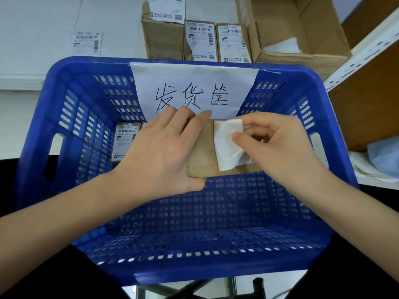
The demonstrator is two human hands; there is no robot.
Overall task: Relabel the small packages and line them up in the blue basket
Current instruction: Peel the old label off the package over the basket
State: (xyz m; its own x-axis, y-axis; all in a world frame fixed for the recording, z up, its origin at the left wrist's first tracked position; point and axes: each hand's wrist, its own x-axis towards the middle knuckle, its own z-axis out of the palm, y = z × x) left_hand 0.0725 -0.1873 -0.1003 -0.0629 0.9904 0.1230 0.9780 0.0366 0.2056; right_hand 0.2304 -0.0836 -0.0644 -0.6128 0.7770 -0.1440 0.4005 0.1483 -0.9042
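Over the blue basket (64,67), which fills most of the view, both hands are busy with one small brown package (201,160) held above the basket floor, roughly mid-basket. A white paper sign (194,83) with handwritten characters hangs down the basket's far wall. Behind the basket, on the white bench (43,29), sits a big open carton (302,35), and next to it a row of labelled boxes (199,39) stands upright right against the basket's far rim. A loose label (86,43) lies on the bench off the basket's far-left corner.

The left hand (159,152) has its grip wrapped round the package's left side, fingers over the far edge and thumb on the near edge. The right hand (278,145) pinches a white label (226,143) between thumb and fingers; the label is curled, partly lifted off the package's top face.

Inside the basket, at its far-left corner, a labelled package (125,139) lies against the far wall, with another just beside it mostly hidden by the left hand.
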